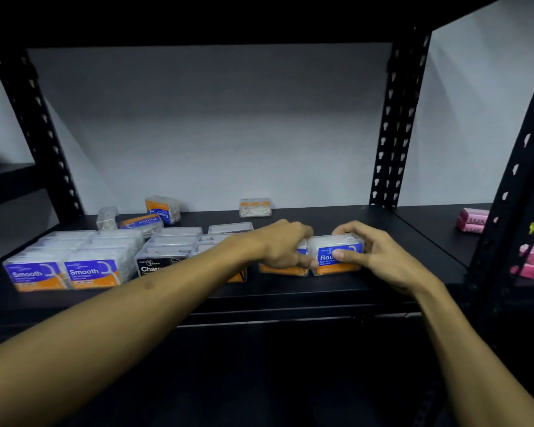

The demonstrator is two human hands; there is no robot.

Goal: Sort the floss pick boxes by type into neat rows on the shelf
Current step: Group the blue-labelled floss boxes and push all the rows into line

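Fingers of our right hand (379, 257) hold the Round box (336, 255) at the shelf (383, 282) front, long axis left-right; our left hand (285, 246) grips its neighbour (282, 269), touching on the left.

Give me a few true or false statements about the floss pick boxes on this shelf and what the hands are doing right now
1. The right hand grips the clear blue-and-orange Round floss box at the front edge of the black metal shelf. True.
2. The two Smooth floss boxes stand at the far right of the shelf. False: they stand front left.
3. The black-labelled Charcoal floss box sits right of the Smooth boxes. True.
4. The left hand rests idle off the shelf. False: it reaches over a neighbouring box beside the Round box.
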